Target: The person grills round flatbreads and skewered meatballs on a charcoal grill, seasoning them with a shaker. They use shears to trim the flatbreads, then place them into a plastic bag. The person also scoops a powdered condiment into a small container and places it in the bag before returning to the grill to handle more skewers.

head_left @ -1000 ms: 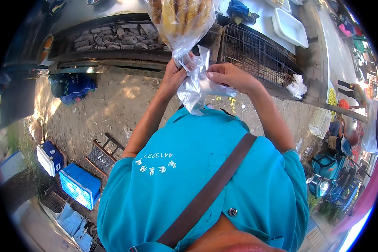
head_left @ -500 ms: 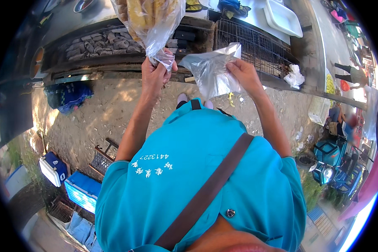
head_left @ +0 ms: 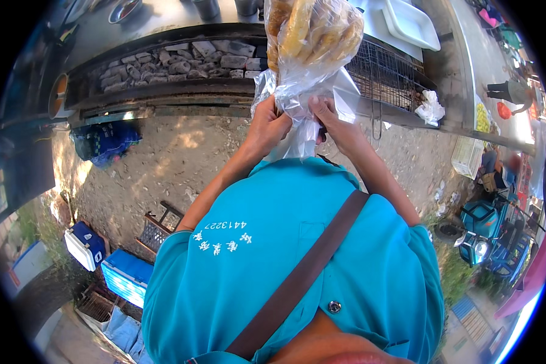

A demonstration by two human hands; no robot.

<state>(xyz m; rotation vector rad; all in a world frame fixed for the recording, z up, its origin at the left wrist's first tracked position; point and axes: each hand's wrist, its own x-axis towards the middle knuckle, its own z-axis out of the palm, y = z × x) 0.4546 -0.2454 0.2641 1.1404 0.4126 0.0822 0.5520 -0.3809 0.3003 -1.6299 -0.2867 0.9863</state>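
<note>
My left hand [head_left: 265, 127] is closed at the gathered lower part of a clear bag [head_left: 312, 33] of long yellow-brown food pieces, held upright over the grill's edge. My right hand [head_left: 332, 124] is closed on a second thin plastic bag [head_left: 343, 100], which now lies around the lower part of the filled bag. The crumpled plastic hangs down between my hands to my teal shirt and hides some fingertips.
Beyond are a charcoal trough [head_left: 176, 67], wire rack [head_left: 394, 79], white tray [head_left: 409, 24], steel bowl [head_left: 124, 11] and crumpled white bag [head_left: 429, 109]. Coolers [head_left: 127, 273] stand lower left; a teal scooter [head_left: 479, 218] and a person [head_left: 508, 92] are at right.
The filled bag moved right from its position half a second ago. My hands came closer together, and the second plastic bag, held apart then, now overlaps the filled bag's lower part.
</note>
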